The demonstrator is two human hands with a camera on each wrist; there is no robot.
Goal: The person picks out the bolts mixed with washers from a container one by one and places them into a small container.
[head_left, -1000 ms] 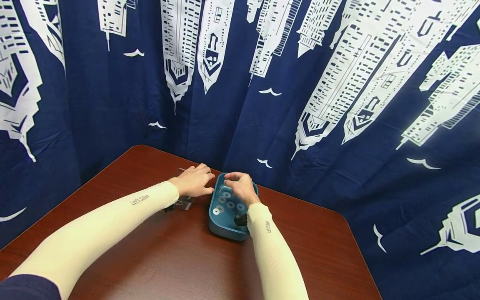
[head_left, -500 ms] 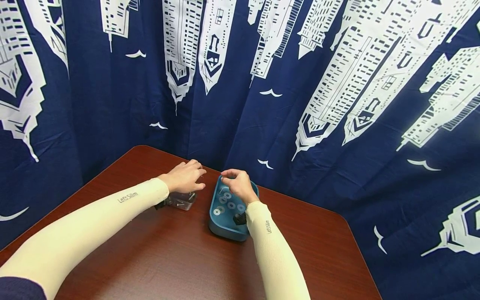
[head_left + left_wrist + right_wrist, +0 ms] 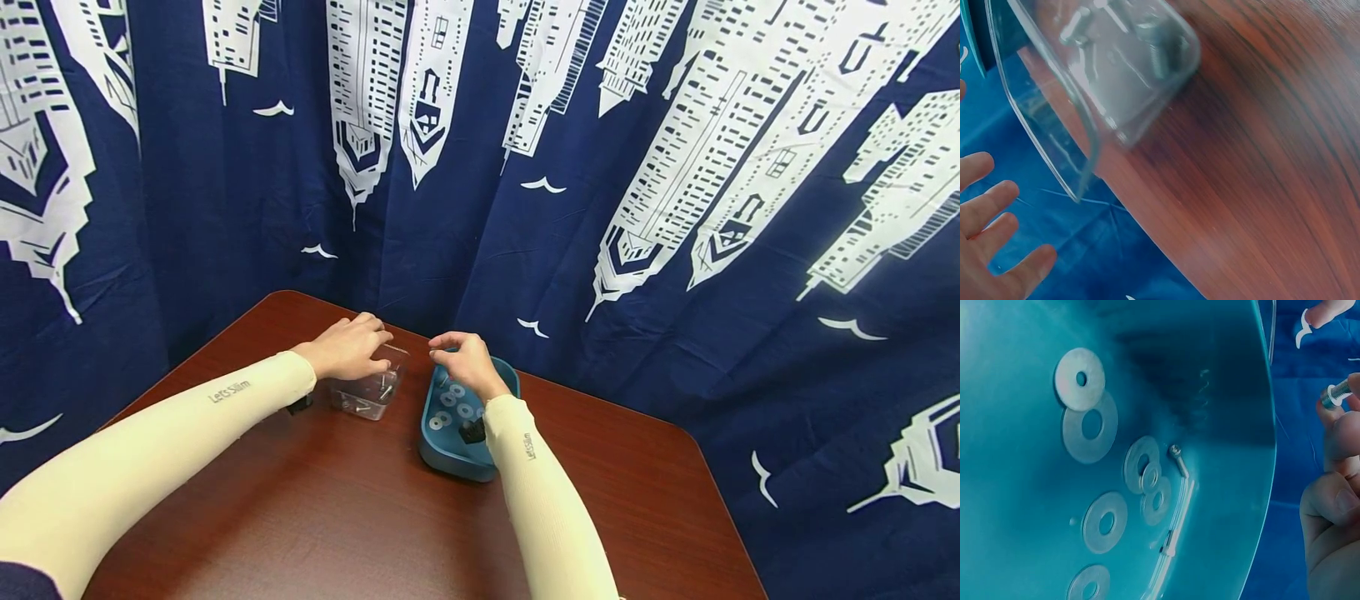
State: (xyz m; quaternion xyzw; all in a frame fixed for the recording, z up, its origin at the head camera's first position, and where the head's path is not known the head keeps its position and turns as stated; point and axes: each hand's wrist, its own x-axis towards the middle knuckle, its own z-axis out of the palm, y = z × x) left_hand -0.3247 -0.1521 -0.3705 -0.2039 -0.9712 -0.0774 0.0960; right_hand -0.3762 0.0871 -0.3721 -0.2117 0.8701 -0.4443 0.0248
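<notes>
My right hand (image 3: 467, 364) is raised over the far left rim of the blue tray (image 3: 459, 468). In the right wrist view it pinches a small metal bolt (image 3: 1336, 394), with what looks like a pale ring around its shank. Inside the tray lie several flat washers (image 3: 1104, 522), plus a small screw (image 3: 1178, 460) near the wall. My left hand (image 3: 348, 346), fingers apart, hovers above a clear plastic box (image 3: 358, 408) and holds nothing. Several metal bolts (image 3: 1159, 53) lie in that box, blurred in the left wrist view.
Both containers stand near the back edge of a brown wooden table (image 3: 322, 500), the box left of the tray. Behind the table hangs a dark blue curtain (image 3: 450, 250) with white building prints. A dark wrist camera (image 3: 472, 431) partly covers the tray.
My left hand has drawn back to the left, away from the tray, uncovering more of the clear box. My right hand has shifted slightly left toward the tray's far left rim.
</notes>
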